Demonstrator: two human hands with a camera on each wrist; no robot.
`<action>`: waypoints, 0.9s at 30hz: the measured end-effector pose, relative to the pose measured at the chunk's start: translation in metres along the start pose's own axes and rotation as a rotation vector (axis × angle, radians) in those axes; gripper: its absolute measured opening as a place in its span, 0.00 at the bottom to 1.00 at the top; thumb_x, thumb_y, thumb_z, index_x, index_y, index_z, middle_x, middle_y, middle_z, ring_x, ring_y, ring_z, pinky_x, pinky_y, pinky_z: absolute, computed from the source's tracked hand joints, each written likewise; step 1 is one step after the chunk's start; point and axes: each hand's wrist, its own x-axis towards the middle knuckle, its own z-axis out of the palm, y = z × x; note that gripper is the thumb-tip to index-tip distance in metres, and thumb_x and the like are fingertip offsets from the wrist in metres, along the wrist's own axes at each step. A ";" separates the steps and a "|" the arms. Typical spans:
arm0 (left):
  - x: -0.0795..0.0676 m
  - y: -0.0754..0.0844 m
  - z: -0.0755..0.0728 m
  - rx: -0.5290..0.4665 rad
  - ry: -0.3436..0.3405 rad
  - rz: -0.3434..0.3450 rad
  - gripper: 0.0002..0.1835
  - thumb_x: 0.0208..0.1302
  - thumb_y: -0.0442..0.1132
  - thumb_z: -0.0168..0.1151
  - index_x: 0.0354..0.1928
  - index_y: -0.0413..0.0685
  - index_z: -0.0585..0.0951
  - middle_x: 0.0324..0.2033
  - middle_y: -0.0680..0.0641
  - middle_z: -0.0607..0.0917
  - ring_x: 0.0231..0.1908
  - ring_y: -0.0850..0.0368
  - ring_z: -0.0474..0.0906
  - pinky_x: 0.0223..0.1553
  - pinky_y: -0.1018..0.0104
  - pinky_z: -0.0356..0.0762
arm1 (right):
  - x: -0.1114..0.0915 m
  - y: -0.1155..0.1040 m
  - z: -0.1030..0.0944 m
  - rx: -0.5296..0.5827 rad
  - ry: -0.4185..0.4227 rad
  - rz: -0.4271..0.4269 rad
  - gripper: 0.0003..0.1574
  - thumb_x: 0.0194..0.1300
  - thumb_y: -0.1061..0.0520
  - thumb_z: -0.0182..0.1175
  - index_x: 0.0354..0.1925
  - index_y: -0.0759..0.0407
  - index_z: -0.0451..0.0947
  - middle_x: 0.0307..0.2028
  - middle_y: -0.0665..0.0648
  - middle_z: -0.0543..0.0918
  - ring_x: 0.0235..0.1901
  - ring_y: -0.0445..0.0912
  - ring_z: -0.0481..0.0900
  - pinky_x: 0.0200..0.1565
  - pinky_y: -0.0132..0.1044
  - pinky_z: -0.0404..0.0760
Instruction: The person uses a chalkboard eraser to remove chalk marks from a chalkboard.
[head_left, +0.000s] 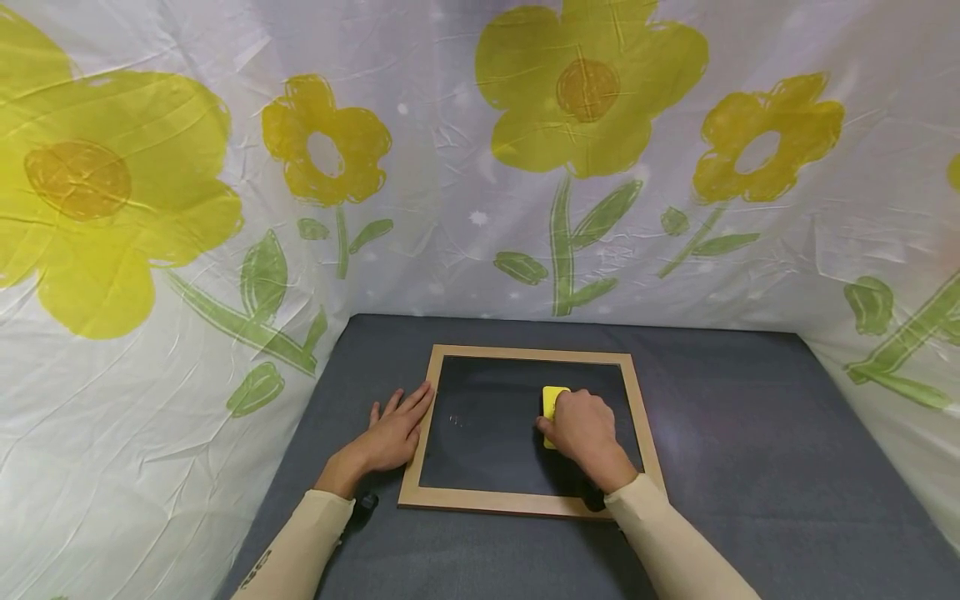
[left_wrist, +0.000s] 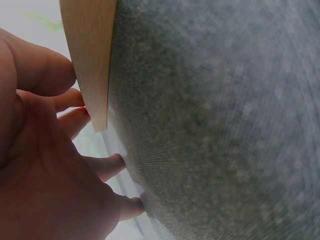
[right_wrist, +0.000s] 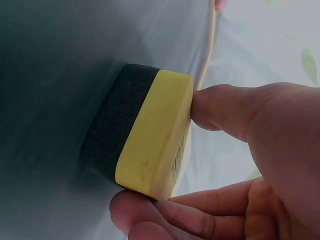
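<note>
A chalkboard (head_left: pixel 487 450) with a light wooden frame (head_left: pixel 510 502) lies flat on the dark table. My right hand (head_left: pixel 585 427) holds a board eraser (head_left: pixel 552 398) over the board's right half. In the right wrist view the eraser (right_wrist: pixel 152 132) shows a yellow back and a black felt-like underside against the board, pinched between thumb (right_wrist: pixel 220 107) and fingers. My left hand (head_left: pixel 390 437) rests at the frame's left side with its fingers spread. Its thumb and fingertips touch the frame edge (left_wrist: pixel 92 60) in the left wrist view. Faint pale marks (head_left: pixel 455 420) show on the board's left part.
A dark grey cloth covers the table (head_left: pixel 750 467). Behind and beside it hangs a pale curtain (head_left: pixel 442 208) printed with yellow flowers. A small black object (head_left: pixel 367 502) sits by the left wrist.
</note>
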 end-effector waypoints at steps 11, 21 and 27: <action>-0.001 0.001 0.001 0.022 -0.006 -0.016 0.36 0.83 0.34 0.48 0.89 0.47 0.56 0.89 0.44 0.53 0.85 0.21 0.43 0.74 0.11 0.34 | 0.001 -0.017 0.003 0.002 -0.002 -0.017 0.30 0.68 0.36 0.75 0.36 0.63 0.86 0.26 0.57 0.79 0.24 0.50 0.78 0.27 0.45 0.82; 0.001 0.000 0.000 0.055 -0.015 -0.022 0.35 0.85 0.34 0.48 0.89 0.48 0.55 0.89 0.44 0.52 0.85 0.23 0.43 0.74 0.12 0.34 | 0.003 -0.030 0.004 -0.005 0.002 -0.029 0.31 0.68 0.36 0.75 0.39 0.63 0.86 0.28 0.59 0.81 0.26 0.50 0.79 0.29 0.46 0.84; 0.001 0.000 0.000 0.048 -0.013 -0.015 0.35 0.84 0.34 0.48 0.89 0.48 0.56 0.89 0.44 0.53 0.85 0.22 0.44 0.74 0.12 0.35 | 0.003 -0.039 0.005 -0.008 0.007 -0.050 0.30 0.68 0.35 0.75 0.36 0.62 0.86 0.27 0.58 0.80 0.25 0.50 0.79 0.27 0.46 0.84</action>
